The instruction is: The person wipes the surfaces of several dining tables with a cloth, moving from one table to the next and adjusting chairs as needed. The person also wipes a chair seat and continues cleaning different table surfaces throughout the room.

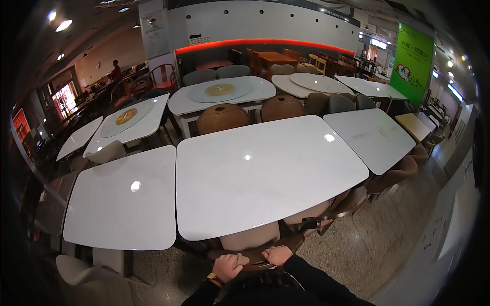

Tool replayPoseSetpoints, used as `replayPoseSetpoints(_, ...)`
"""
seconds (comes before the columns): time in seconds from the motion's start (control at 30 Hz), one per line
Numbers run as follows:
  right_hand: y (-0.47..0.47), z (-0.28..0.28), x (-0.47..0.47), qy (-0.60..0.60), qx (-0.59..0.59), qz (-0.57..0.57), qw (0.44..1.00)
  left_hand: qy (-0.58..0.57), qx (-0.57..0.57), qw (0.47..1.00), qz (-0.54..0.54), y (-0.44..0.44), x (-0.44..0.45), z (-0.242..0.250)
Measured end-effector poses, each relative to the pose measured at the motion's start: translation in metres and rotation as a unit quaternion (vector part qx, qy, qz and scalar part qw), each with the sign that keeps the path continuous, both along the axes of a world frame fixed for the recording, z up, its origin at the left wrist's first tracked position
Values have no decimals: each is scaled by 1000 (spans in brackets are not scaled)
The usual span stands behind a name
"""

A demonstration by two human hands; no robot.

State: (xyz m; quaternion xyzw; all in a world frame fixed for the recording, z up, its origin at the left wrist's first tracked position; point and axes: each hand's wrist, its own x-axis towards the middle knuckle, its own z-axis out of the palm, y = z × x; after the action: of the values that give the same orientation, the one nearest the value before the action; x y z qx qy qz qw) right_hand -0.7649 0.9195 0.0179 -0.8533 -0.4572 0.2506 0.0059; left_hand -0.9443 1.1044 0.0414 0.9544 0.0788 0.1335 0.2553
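At the bottom centre, my left hand [228, 266], with a watch on its wrist, is closed on a crumpled light-brown cloth [242, 260] and rests at the top of a brown wooden chair back [257, 253]. Farther right on the same chair back lies my right hand [277, 255], its fingers curled over the rail. The chair's beige seat [252, 236] reaches partly under a glossy white table [268, 172] just ahead of my hands. Lamp reflections show on the tabletop.
White tables stand close on the left [126, 206] and right [371, 134]. Chairs [350, 202] line the near edge at right; a grey chair [82, 271] is at lower left. Behind are tables with round glass turntables [220, 90]. A person [116, 71] is far off at left.
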Motion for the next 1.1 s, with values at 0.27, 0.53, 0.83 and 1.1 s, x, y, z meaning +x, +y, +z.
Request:
replayPoseSetpoints(0.27,1,3,-3,-40,26,-18,999,-15,-31,997,-75,-7,10,10)
replayPoseSetpoints(0.53,-12,-5,-19,-16,57,-31,998,95,-78,991,47,62,-16,-12)
replayPoseSetpoints(0.83,-43,3,-62,-59,111,-86,988,344,73,928,-124,37,2,-29)
replayPoseSetpoints(1.1,-57,5,-82,-67,108,-119,985,506,-12,848,-158,65,20,-121)
